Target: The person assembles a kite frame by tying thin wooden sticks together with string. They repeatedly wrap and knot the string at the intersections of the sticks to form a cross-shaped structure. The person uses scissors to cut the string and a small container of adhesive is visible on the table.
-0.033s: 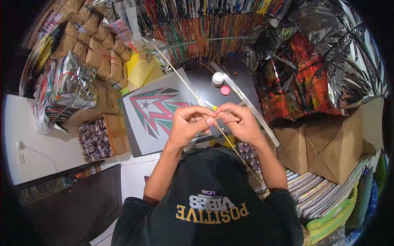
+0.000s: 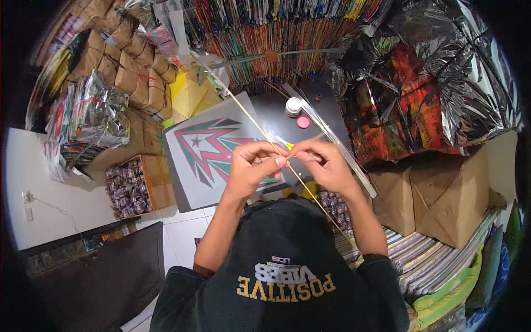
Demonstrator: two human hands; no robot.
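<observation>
A long, thin bamboo stick (image 2: 252, 115) runs slantwise through my hands, from the far left down toward my right forearm. My left hand (image 2: 251, 166) is closed in a pinch on it near its middle. Beside it, fingertips almost touching, my right hand (image 2: 327, 169) pinches a thin tan strip (image 2: 317, 136) whose end pokes out above the fingers. Whether the strip is tied to the stick cannot be made out. Under the hands lies a pale sheet (image 2: 193, 189) with a red, green and black star design. A yellow tip (image 2: 290, 146) shows just behind my fingers.
On the dark table (image 2: 265, 105) stand a white jar (image 2: 293, 106) and a red lid (image 2: 303, 122), with a long metal ruler (image 2: 354, 172) at the right. Cartons (image 2: 451, 205) and shiny plastic-wrapped bundles (image 2: 409, 105) crowd the right side. Brown paper parcels (image 2: 133, 77) fill the left.
My right hand has shifted slightly and its fingers have curled in. The end of the thin tan strip now sticks up above them. My left hand stays nearly where it was.
</observation>
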